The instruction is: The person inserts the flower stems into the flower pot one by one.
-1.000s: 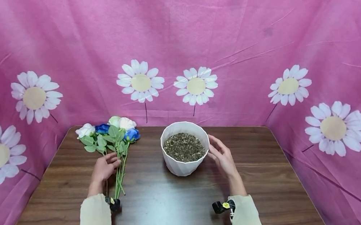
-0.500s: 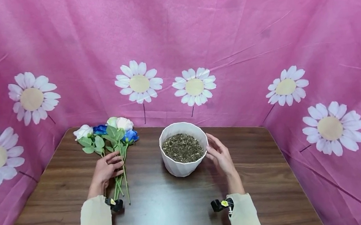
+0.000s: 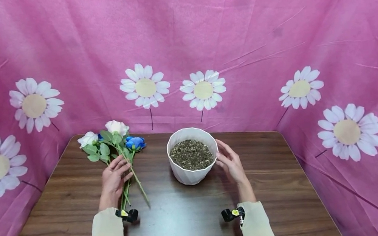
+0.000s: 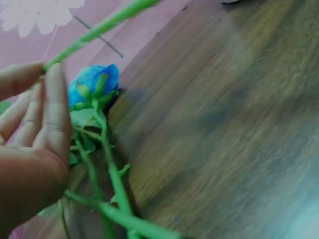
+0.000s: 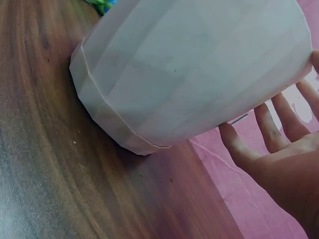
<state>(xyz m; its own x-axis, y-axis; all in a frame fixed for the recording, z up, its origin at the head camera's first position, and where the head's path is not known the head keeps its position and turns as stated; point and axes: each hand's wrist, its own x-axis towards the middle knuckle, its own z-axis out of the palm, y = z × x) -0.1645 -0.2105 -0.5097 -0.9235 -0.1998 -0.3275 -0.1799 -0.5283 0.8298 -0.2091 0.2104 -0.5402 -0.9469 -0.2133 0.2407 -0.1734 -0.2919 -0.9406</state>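
Pinching a slim green stem (image 4: 102, 29) between thumb and fingertips in the left grip (image 3: 113, 178), slanting toward the near side of the surface (image 3: 272, 170). Topped by a white rose (image 3: 117, 128) with layered, ruffled petals. Just beside that, toward the far left, more cut flowers: a second white rose (image 3: 88, 139), a rounded, bright blue rose (image 3: 135, 142), broad oval leaves (image 3: 104, 149) and thin green stems bearing small knobby nubs. Resting the right grip (image 3: 232, 167) against a pot (image 3: 190, 176), fingers spread along the wall, not clasped round it. Upright on brown, streaked wood grain, well apart from the flowers: matte white sides in flat facets, tapering to a narrower base, many-sided at the rim, holding dark, crumbly soil (image 3: 192, 155). Behind, creased pink cloth (image 3: 251, 20) printed with white daisies (image 3: 203, 90).
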